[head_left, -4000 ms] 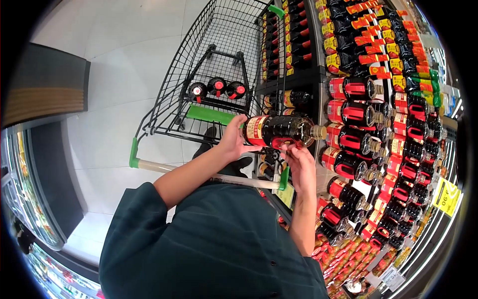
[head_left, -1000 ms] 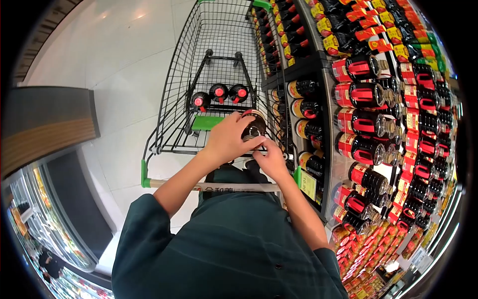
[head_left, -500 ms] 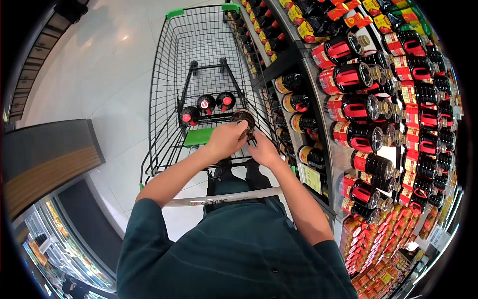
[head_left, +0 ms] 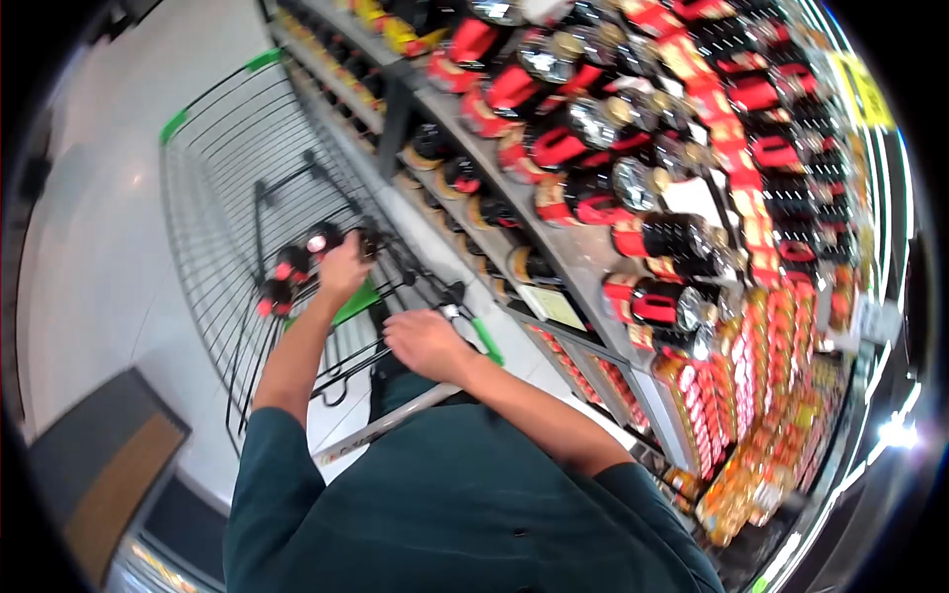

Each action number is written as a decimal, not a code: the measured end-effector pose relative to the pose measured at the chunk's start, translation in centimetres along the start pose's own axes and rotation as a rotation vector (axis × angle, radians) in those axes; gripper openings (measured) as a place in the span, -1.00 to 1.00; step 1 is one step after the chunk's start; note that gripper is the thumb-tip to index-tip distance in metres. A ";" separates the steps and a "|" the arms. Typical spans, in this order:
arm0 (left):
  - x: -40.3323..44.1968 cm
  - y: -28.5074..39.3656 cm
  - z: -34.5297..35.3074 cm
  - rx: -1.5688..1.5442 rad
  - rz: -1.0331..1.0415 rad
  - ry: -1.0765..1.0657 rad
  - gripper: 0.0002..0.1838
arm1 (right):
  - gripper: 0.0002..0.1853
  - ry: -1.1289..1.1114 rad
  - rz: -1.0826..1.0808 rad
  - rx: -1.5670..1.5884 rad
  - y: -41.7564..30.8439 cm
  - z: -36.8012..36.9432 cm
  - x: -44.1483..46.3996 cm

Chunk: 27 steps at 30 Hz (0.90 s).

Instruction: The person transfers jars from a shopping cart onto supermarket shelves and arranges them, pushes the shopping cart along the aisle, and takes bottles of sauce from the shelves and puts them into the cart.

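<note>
My left hand (head_left: pixel 343 272) reaches down into the shopping cart (head_left: pixel 222 168), its fingers closed round the top of a dark bottle (head_left: pixel 369 243). Beside that bottle, three dark bottles with red caps stand in a row: one bottle (head_left: pixel 324 238), a second bottle (head_left: pixel 293 263) and a third bottle (head_left: pixel 276 296). Near the cart's handle end hovers my right hand (head_left: pixel 427 342), fingers loosely stretched and holding nothing. The cart's handlebar (head_left: pixel 390 423) crosses in front of my body. Motion blurs the bottle labels.
Shelves (head_left: pixel 593 267) on the right carry many large dark bottles with red labels and handles. Lower shelves hold more dark bottles (head_left: pixel 460 173). Jars (head_left: pixel 707 415) with red lids stack farther down. A grey counter (head_left: pixel 109 465) stands at left on the tiled floor.
The view has turned to the right, so cart and bottles appear farther left. My right hand has come away from the bottle, while my left hand stays on it.
</note>
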<state>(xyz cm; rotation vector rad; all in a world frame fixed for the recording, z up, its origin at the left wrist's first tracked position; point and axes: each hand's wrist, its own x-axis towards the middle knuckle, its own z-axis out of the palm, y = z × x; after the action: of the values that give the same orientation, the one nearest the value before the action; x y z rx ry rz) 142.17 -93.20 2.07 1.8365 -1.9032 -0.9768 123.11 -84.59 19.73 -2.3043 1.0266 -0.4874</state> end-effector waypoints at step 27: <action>-5.7 15.8 -5.5 -0.748 0.062 -0.122 -0.63 | -0.61 0.221 0.623 0.400 -4.7 -10.8 -7.3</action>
<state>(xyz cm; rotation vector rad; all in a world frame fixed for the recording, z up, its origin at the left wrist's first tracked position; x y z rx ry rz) 134.69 -90.02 17.74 1.2876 -1.3515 -1.5363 115.32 -80.19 30.26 -1.5028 1.5157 -0.6210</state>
